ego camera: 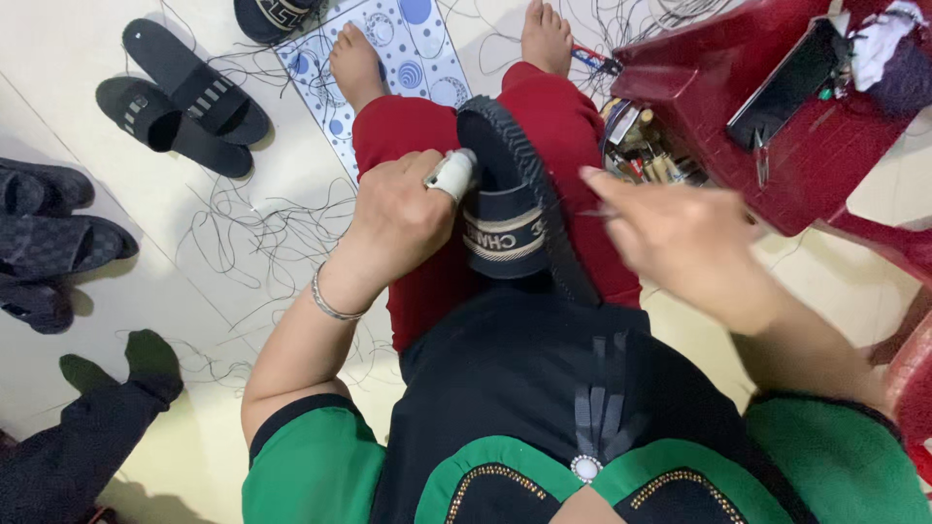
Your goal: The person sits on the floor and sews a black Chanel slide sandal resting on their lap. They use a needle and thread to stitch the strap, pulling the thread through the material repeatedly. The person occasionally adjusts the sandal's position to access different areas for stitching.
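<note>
Head view: left hand (pixel 398 218) clasps dark slipper (pixel 510 209).

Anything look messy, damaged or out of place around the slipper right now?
Yes. Loose dark threads lie tangled across the pale tiled floor left of the knees. The left hand, thumb wrapped in white tape, steadies the navy slide slipper. The slipper itself shows no obvious damage.
</note>
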